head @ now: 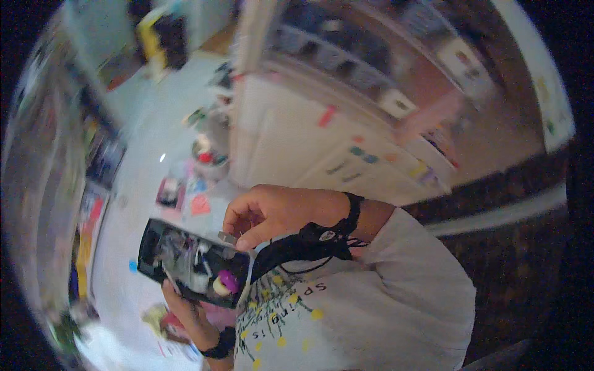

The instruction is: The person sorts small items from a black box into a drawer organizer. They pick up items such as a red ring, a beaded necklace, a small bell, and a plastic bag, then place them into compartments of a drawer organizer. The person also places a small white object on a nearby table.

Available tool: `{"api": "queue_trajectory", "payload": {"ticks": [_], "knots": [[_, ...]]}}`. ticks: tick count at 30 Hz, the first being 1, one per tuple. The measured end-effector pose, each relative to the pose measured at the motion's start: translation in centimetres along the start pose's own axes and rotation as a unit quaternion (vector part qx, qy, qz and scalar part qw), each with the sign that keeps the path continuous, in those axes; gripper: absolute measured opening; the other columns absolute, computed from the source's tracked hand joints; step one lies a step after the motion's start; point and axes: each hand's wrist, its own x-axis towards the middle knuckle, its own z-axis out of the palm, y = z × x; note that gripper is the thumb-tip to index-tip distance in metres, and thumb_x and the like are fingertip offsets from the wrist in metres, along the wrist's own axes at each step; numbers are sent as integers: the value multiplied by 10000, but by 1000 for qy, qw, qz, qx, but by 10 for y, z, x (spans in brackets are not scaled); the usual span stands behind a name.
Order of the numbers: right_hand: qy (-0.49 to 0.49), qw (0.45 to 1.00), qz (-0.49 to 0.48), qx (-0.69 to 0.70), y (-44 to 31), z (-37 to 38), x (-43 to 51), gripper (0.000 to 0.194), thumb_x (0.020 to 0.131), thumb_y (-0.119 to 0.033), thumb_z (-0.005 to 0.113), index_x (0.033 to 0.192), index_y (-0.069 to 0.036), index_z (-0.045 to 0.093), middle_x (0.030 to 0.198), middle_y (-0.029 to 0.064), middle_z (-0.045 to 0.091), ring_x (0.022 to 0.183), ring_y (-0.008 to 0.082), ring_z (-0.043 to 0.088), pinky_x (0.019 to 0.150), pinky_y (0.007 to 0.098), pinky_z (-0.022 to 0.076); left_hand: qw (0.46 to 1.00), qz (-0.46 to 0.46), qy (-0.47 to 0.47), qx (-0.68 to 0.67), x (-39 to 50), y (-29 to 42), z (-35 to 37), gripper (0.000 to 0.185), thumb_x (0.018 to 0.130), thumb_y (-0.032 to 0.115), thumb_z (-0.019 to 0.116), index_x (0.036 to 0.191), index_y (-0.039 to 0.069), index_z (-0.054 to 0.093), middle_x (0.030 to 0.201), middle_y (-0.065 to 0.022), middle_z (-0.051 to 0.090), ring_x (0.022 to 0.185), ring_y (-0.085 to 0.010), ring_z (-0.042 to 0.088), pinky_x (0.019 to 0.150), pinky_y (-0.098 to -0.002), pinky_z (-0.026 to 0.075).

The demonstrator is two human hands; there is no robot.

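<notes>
My right hand [271,218], a black strap at its wrist, pinches a small greyish object [226,238] between thumb and fingers, at the upper right edge of a black open tray or box [148,250]. Blur hides what the small object is. Below, my left hand [183,310], also with a dark wristband, grips the near lower side of the tray, which is tilted. Inside the tray lie a purple piece [228,280], a cream round piece [222,287], white pieces [203,259] and other small items too blurred to name. A black cloth strap [287,250] hangs from my right wrist.
A pale surface [134,185] beyond the tray bears a round container [211,162] with a red thing, a coral paper piece [201,204] and a framed item [170,194]. A cream panel [287,143] with coloured pieces and shelves with boxes [399,104] stand at the upper right.
</notes>
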Motion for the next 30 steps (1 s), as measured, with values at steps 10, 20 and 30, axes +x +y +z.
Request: {"api": "queue_trajectory", "payload": {"ticks": [10,20,30], "knots": [[452,879,-3,-153,-17,41,-153,296,744,-152,711,998,-42,606,897,21,613,807,102,565,698,250,454,969,-113,-219,-10,53,20,27,482,900,396,409,1213,33,454,1152,-112,536,1079,-260,505,891,-418,427],[726,635,5,-266,-43,65,-258,267,745,-42,664,998,-18,581,928,39,581,786,108,543,660,237,426,954,-94,-282,27,30,41,85,601,866,463,386,1291,37,403,1240,-135,485,1115,-285,497,937,-422,422],[705,563,26,-429,3,37,-241,248,737,-62,655,977,-47,593,913,121,597,790,264,585,672,340,477,970,-45,-234,52,12,51,88,577,868,463,360,1276,58,411,1210,-141,510,1083,-291,525,893,-426,456]]}}
